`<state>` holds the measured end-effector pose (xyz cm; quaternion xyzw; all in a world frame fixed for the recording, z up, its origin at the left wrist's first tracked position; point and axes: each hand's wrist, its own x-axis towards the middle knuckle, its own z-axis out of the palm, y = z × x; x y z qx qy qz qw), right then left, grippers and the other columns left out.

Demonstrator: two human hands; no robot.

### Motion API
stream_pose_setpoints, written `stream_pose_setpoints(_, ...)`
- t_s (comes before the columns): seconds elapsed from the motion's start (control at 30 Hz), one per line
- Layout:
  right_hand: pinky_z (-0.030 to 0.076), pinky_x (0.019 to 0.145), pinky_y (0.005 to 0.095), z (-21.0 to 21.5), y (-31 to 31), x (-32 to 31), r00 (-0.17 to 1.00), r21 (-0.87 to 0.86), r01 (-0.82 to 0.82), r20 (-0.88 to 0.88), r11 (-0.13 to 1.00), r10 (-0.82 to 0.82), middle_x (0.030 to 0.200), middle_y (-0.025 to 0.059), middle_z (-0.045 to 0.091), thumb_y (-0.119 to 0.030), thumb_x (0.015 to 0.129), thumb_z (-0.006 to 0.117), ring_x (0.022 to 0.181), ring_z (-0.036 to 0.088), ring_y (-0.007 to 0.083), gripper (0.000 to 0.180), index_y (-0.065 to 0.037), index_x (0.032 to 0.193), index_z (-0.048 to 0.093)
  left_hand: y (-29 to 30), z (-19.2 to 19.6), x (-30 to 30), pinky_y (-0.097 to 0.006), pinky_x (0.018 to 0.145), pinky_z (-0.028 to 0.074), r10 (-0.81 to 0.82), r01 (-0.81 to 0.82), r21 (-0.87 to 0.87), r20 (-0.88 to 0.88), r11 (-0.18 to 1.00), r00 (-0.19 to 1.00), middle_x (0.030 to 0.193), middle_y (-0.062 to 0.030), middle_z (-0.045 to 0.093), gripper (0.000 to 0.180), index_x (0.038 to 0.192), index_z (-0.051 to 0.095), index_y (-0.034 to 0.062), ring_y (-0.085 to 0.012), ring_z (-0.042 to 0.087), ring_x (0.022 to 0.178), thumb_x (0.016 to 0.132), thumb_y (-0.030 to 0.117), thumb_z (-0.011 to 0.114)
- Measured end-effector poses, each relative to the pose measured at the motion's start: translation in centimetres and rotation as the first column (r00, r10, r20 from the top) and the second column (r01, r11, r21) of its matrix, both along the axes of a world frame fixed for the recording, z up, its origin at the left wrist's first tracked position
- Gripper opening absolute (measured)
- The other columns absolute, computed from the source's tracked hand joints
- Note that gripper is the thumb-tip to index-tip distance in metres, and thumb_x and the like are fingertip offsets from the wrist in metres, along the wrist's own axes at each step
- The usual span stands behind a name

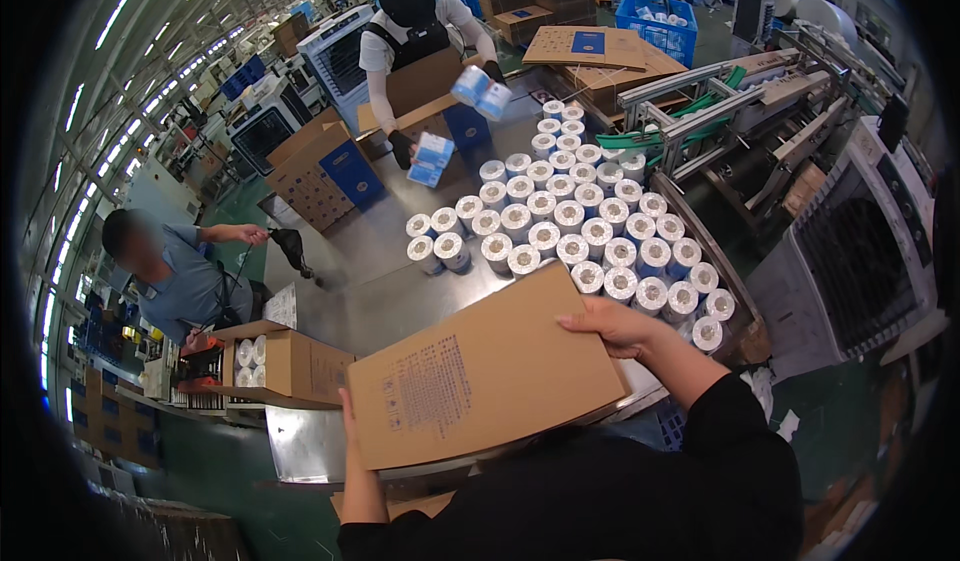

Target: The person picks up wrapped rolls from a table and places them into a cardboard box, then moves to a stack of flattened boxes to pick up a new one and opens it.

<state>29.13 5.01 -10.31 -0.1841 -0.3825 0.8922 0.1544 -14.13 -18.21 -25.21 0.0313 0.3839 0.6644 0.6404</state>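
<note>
From where I stand, the person in black sleeves has both hands on a large brown cardboard box (480,386), held tilted above the near side of the metal worktop (365,286). The right hand (615,327) grips its right end, thumb laid over the top face, while the left hand (350,423) holds the left edge (its fingertips are hard to make out from here). Just beyond the box, a crowd of white-topped rolls (541,204) stands upright, many of them touching. Across the worktop, a co-worker (407,1) in a dark cap and gloves holds a blue-and-white pack (430,159) low on one side, with another pair of wrapped rolls (482,93) near the other glove. Over on the left, a second co-worker (195,276) in blue is beside an open carton (310,366) with white rolls inside.
</note>
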Motion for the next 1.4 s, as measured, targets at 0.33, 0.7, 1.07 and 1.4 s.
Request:
stream_pose_setpoints(0.33,0.057,0.073,0.0416,-7.2,-4.4,-11.0,0.84,-0.088,-0.179,0.504,0.98,0.199,0.125,0.0239,0.041,-0.04,0.091,0.051,0.097,0.061,0.0338,0.075,-0.004,0.142,0.009,7.6,-3.8,16.6,-0.039,0.086,0.046,-0.404,0.262,-0.308,-0.718,0.914,0.566,0.115,-0.0119,0.057,0.061,0.12,0.051,0.006,-0.0253,0.055,0.102,0.091,0.057,0.037)
stream_pose_setpoints(0.7,0.044,0.092,0.0423,-1.1,-1.7,-2.6,0.648,0.946,-0.299,0.297,0.125,-0.702,0.123,0.0221,0.052,-0.029,0.08,0.065,0.109,0.054,0.0364,0.069,0.005,0.131,0.034,8.2,6.3,10.3,-0.035,0.076,0.05,-0.51,0.013,-0.511,-0.857,0.86,0.07,0.091,-0.014,0.068,0.028,0.1,0.062,-0.0045,-0.027,0.065,0.088,0.086,0.019,0.06)
stream_pose_setpoints(1.07,0.049,0.077,0.0348,-11.7,1.8,18.6,0.232,0.809,0.228,0.495,0.541,-0.837,0.092,0.0122,0.061,-0.022,0.071,0.076,0.087,0.061,0.025,0.055,0.004,0.114,0.054,8.3,-6.1,5.8,-0.033,0.069,0.049,-0.396,-0.079,-0.506,-0.754,0.859,0.524,0.09,-0.0088,0.063,0.038,0.097,0.06,0.0032,-0.0225,0.061,0.076,0.075,0.031,0.075)
stream_pose_setpoints(1.4,0.047,0.08,0.0403,-18.4,0.9,12.9,0.209,0.778,-0.173,0.628,0.604,-0.75,0.103,0.0226,0.062,-0.024,0.084,0.061,0.092,0.06,0.0337,0.038,0.004,0.109,0.057,8.3,-3.9,12.5,-0.041,0.078,0.048,-0.556,0.065,-0.571,-0.815,0.818,-0.167,0.091,-0.0219,0.063,0.046,0.104,0.055,-0.0015,-0.0367,0.062,0.088,0.072,0.027,0.073)
